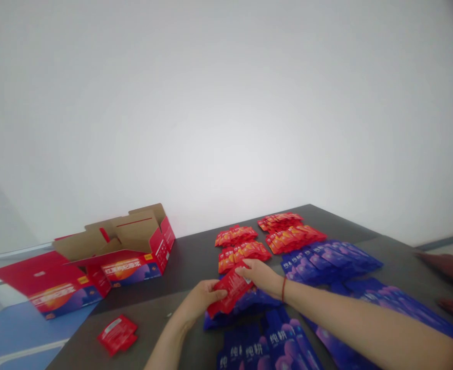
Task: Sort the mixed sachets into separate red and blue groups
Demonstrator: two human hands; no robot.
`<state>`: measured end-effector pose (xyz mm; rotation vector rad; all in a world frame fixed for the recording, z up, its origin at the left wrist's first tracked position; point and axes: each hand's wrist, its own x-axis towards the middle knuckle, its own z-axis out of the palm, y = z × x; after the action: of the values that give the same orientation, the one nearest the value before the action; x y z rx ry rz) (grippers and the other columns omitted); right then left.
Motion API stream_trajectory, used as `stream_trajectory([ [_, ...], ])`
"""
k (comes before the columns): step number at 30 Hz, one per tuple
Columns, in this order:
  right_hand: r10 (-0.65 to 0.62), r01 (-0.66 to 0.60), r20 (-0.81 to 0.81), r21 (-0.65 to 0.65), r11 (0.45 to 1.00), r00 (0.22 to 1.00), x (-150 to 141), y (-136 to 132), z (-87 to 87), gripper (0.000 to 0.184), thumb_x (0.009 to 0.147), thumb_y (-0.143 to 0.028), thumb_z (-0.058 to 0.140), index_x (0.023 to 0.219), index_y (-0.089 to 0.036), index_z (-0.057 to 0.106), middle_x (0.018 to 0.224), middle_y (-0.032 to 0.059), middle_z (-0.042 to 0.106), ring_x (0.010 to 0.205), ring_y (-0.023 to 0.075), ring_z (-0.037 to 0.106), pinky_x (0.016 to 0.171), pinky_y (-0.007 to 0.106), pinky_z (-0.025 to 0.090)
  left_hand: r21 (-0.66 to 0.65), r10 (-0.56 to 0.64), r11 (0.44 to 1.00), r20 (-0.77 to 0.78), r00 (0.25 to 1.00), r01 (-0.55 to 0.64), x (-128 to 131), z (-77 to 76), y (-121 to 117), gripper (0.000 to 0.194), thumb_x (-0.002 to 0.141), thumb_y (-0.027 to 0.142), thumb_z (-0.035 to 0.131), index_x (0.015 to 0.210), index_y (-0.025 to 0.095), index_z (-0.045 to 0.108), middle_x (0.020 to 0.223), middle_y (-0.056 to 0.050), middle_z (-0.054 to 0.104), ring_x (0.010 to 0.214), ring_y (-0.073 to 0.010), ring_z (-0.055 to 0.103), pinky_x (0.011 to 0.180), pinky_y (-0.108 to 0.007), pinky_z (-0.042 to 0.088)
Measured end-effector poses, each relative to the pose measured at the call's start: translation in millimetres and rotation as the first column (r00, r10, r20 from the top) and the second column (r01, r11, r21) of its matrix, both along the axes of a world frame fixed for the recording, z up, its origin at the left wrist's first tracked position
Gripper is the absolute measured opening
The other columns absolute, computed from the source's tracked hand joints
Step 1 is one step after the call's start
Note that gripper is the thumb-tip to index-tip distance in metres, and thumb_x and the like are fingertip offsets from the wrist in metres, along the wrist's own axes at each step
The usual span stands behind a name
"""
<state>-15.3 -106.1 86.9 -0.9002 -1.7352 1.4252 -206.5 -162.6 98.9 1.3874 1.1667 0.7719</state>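
Note:
Red sachets (pixel 232 289), seen from their plain back side, are held between both hands above the table. My left hand (pixel 201 303) pinches the lower left end, thumb on top. At the upper right end, my right hand (pixel 263 277) is closed on the same sachets; a red cord circles that wrist. How many sachets are in the bundle I cannot tell. Just beyond the hands lie fanned rows of red-orange sachets (pixel 245 250). Blue-purple pouches (pixel 267 347) lie below and right of the hands, partly hidden by my right arm.
Two red and blue cartons stand at the left, a rear one (pixel 134 270) with its flaps up and a front one (pixel 62 295). Loose red sachets (pixel 117 334) lie near the dark table's (pixel 188 257) left edge. More blue pouches (pixel 330 259) spread to the right. A white wall rises behind.

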Motion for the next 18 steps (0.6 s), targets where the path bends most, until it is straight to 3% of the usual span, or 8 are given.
stream_trajectory([
  [3,0.148,-0.202,-0.212,-0.262,0.944,0.966,7,-3,2.2,0.018,0.075,-0.03,0.061,0.088,-0.019,0.056,0.077,0.0022,0.063,0.061,0.0132,0.061,0.046,0.021,0.046,0.012,0.131,0.991,-0.01,0.991,-0.131,-2,-8.1,4,0.045,0.064,0.053,0.069,0.082,0.012,0.061,0.048,0.005,0.054,0.037,-0.0055,0.037,0.038,-0.018,0.024],
  [5,0.193,-0.288,-0.287,-0.337,0.896,0.938,9,-6,3.8,0.024,0.073,-0.03,0.063,0.094,-0.019,0.056,0.085,0.0045,0.065,0.069,0.015,0.063,0.052,0.023,0.05,0.017,0.194,0.981,0.005,0.981,-0.194,-2,-11.8,7,0.047,0.064,0.055,0.069,0.083,0.013,0.061,0.047,0.006,0.053,0.034,-0.0046,0.033,0.037,-0.019,0.021],
  [10,0.088,-0.156,-0.257,-0.259,0.953,0.962,4,-9,9.0,0.018,0.074,-0.028,0.062,0.089,-0.019,0.059,0.085,0.0058,0.068,0.068,0.0174,0.065,0.05,0.024,0.051,-0.038,0.175,0.984,0.08,0.981,-0.172,2,-13.4,5,0.047,0.058,0.052,0.075,0.079,0.012,0.06,0.052,0.004,0.055,0.038,-0.0047,0.037,0.039,-0.019,0.024],
  [15,0.208,-0.273,-0.225,-0.313,0.91,0.952,8,-6,14.5,0.019,0.072,-0.027,0.066,0.087,-0.017,0.061,0.084,0.0056,0.069,0.069,0.017,0.066,0.053,0.024,0.053,-0.006,0.188,0.982,0.034,0.982,-0.188,3,-11.8,4,0.043,0.058,0.049,0.075,0.074,0.013,0.058,0.049,0.005,0.052,0.036,-0.0035,0.032,0.04,-0.019,0.02],
  [18,0.18,-0.238,-0.216,-0.287,0.928,0.96,13,4,16.0,0.017,0.072,-0.027,0.066,0.084,-0.016,0.062,0.083,0.005,0.069,0.07,0.0167,0.065,0.05,0.023,0.053,0.05,0.135,0.99,-0.076,0.988,-0.131,-7,-8.6,8,0.039,0.059,0.047,0.072,0.071,0.013,0.059,0.049,0.006,0.051,0.039,-0.0047,0.035,0.041,-0.019,0.023],
])
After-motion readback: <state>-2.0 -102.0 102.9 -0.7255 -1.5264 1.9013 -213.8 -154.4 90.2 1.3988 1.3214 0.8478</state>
